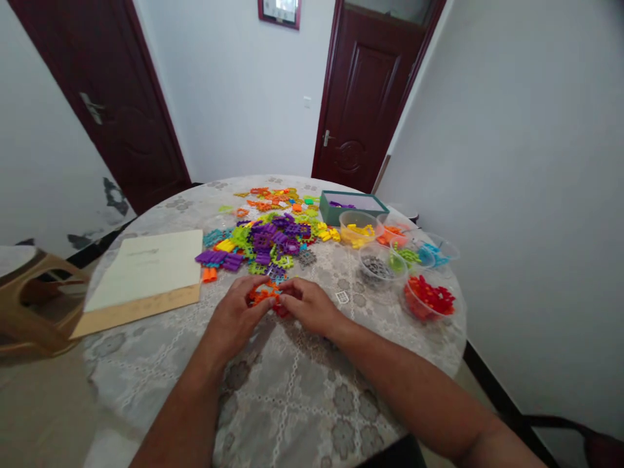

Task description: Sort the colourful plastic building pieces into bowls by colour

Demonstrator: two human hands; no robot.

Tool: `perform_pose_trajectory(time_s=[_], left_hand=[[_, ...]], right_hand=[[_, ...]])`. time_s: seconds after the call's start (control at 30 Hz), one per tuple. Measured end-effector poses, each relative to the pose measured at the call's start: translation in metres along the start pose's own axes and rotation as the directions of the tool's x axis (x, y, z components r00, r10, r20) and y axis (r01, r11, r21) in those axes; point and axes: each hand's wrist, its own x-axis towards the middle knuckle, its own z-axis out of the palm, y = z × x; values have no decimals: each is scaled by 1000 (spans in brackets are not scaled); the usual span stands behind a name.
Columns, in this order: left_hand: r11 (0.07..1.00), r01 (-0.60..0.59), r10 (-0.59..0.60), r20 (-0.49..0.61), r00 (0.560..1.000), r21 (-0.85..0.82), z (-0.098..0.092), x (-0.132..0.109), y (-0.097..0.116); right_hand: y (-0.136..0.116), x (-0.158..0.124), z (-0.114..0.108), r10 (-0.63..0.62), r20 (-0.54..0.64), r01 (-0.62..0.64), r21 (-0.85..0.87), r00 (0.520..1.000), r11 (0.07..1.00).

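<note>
Both my hands meet at the near side of a heap of plastic building pieces [275, 237] in purple, green, yellow and blue. Between them is an orange plastic building piece [263, 294], its edges toothed. The fingers of my left hand [240, 309] curl round its left side, thumb on the near edge. My right hand [312, 304] pinches its right side with thumb and fingers. A bit of red plastic [281, 311] shows just under the right thumb; whether it is joined to the orange piece I cannot tell.
Right of the heap stand clear bowls of yellow [361, 232], grey [376, 268] and red pieces [429, 299], among others. A green box [353, 207] is behind them. At left lie a pale sheet [146, 270] and a brown board [141, 313]. A small white square piece [342, 297] lies right of my hands.
</note>
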Motion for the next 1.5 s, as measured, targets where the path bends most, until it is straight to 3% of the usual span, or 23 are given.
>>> perform_pose_trajectory(time_s=[0.1, 0.23, 0.3, 0.47, 0.63, 0.77, 0.87, 1.07, 1.13, 1.3, 1.5], left_hand=[[1000, -6, 6, 5, 1000, 17, 0, 3, 1], [999, -15, 14, -33, 999, -35, -3, 4, 5], [998, -12, 7, -85, 996, -62, -6, 4, 10], [966, 153, -182, -125, 975, -208, -6, -3, 22], [894, 102, -150, -77, 986, -437, 1, -4, 18], [850, 124, -174, -50, 984, -513, 5, -5, 14], [853, 152, -191, -28, 981, -500, 6, -6, 15], [933, 102, -89, 54, 995, -346, 5, -9, 16], [943, 75, -53, 76, 996, -323, 4, -9, 17], [980, 12, 3, 77, 997, -199, 2, -8, 18], [964, 46, -21, 98, 995, -262, 4, -9, 22]], right_hand=[[5, 4, -4, 138, 37, -143, 242, 990, 960], [3, 4, -5, 166, 20, -165, 271, 986, 948], [1, 4, -3, 163, 14, -160, 279, 987, 947], [-1, 1, -5, 127, -78, -98, 304, 989, 948], [-2, 1, -17, 118, -237, -49, 278, 964, 959], [-4, 0, -21, 74, -298, 6, 258, 952, 966], [-2, -2, -17, -3, -282, 54, 170, 959, 984], [1, -6, -8, -147, -194, 131, -94, 970, 987], [0, -6, -7, -128, -193, 117, -65, 973, 991], [0, 0, -7, 100, -131, -66, 242, 986, 968], [-2, -3, 2, 65, -78, -47, 212, 995, 976]])
